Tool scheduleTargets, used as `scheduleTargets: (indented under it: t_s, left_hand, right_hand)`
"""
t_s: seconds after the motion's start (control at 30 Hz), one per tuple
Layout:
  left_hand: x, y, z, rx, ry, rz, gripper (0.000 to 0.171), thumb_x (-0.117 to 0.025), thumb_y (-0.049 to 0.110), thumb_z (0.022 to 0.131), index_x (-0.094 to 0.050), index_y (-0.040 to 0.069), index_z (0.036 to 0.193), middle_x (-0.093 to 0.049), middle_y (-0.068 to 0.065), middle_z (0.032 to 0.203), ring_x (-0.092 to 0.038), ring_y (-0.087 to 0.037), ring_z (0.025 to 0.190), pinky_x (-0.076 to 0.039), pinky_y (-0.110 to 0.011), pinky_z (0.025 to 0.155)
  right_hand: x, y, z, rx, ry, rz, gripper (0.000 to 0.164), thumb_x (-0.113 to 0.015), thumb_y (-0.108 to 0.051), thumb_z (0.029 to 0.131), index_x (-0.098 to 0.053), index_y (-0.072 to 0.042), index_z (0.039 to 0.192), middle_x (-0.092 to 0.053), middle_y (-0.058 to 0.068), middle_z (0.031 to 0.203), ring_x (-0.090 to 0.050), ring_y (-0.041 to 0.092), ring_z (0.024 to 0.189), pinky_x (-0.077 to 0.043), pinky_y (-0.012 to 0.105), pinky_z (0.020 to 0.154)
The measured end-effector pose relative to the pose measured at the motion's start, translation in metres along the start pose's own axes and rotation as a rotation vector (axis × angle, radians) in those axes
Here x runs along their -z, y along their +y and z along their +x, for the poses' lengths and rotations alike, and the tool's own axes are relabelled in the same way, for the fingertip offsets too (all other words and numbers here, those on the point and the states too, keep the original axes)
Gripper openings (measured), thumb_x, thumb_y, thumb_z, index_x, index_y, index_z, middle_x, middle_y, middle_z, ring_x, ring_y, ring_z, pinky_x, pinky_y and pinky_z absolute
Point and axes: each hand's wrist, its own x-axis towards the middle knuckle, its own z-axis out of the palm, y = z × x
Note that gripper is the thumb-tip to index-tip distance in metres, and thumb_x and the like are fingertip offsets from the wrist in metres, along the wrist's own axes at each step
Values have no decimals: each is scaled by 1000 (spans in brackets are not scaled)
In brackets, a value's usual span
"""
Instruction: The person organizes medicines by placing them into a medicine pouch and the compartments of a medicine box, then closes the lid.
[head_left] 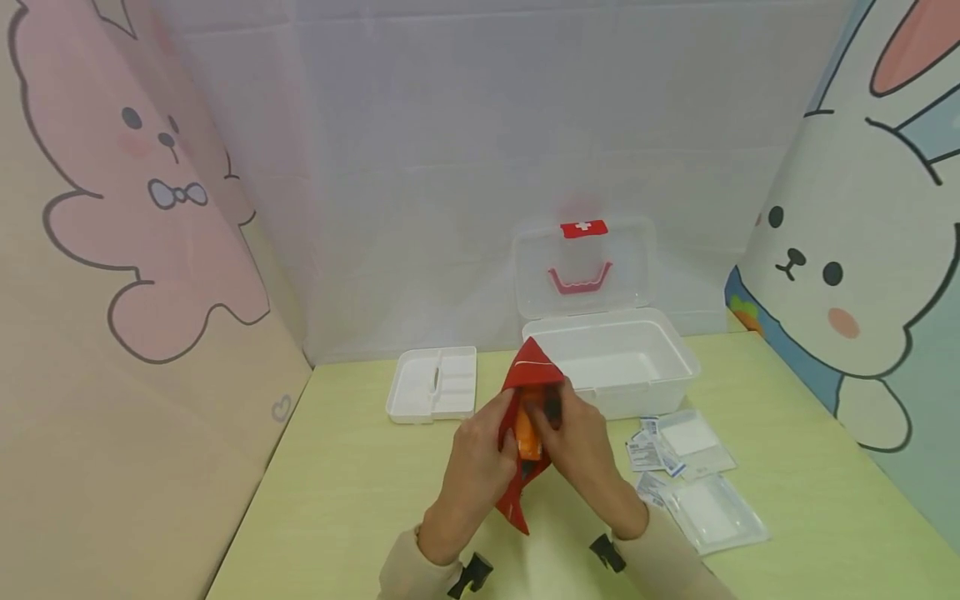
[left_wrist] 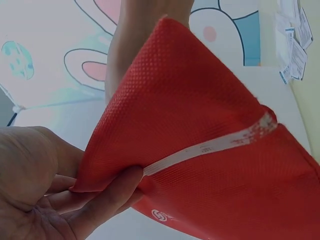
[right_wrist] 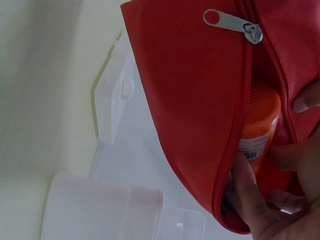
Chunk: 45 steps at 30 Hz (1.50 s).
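A red zippered pouch (head_left: 528, 371) is held up over the table, its zipper open. My left hand (head_left: 474, 454) grips one side; in the left wrist view its thumb presses near a white strip on the red fabric (left_wrist: 200, 110). My right hand (head_left: 588, 437) reaches into the opening. Inside, an orange bottle (right_wrist: 262, 112) with a white label shows, and the right hand's fingers (right_wrist: 247, 187) pinch its lower part. A dark item beside the bottle is mostly hidden. The metal zipper pull (right_wrist: 225, 21) hangs at the opening.
Behind the pouch stands a white first-aid box (head_left: 637, 402), its clear lid (head_left: 637, 275) raised against the curtain. Left of it lies a white divided tray (head_left: 411, 383). At right are small printed packets (head_left: 645, 454) and clear packages (head_left: 712, 512).
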Motion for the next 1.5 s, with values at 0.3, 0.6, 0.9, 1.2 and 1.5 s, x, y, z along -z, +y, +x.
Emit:
scheduleTargets:
  t_s: [0.3, 0.6, 0.9, 1.2, 1.5]
  left_hand:
    - [1, -2, 1, -26, 33, 16, 49, -68, -7, 81, -60, 2, 128, -69, -11, 121, -69, -26, 106, -56, -38, 91]
    - [-3, 0, -2, -40, -21, 13, 51, -67, -6, 84, -57, 3, 133, -68, -12, 123, -68, -25, 109, -55, -37, 93]
    - [-4, 1, -2, -69, -1, 33, 49, -66, -9, 83, -59, 3, 130, -69, -11, 120, -69, -25, 106, -56, -35, 92]
    - [-1, 1, -1, -77, 38, 8, 49, -67, -9, 82, -60, 2, 129, -70, -12, 118, -69, -26, 105, -56, -37, 90]
    - [1, 2, -1, -64, 48, -15, 48, -67, -9, 83, -60, 2, 129, -70, -12, 118, -69, -25, 106, -56, -37, 90]
  right_hand:
    - [2, -7, -4, 65, -71, -33, 31, -78, -20, 81, -59, -8, 102, -59, 1, 68, -48, 11, 57, -44, 22, 53]
    - [-5, -7, -5, 53, -32, -64, 31, -77, -19, 82, -61, -3, 104, -70, 14, 87, -67, 27, 74, -60, 41, 70]
    - [-13, -5, -1, 14, 0, -51, 26, -74, -15, 81, -64, -1, 102, -70, 13, 85, -62, 24, 72, -59, 40, 68]
    - [-14, -4, -1, 48, 23, -51, 29, -72, -13, 83, -63, -1, 108, -65, 15, 94, -61, 23, 73, -58, 38, 67]
    - [-6, -6, -1, 58, 15, -11, 32, -75, -10, 80, -64, -2, 109, -67, 14, 99, -66, 25, 81, -60, 41, 75]
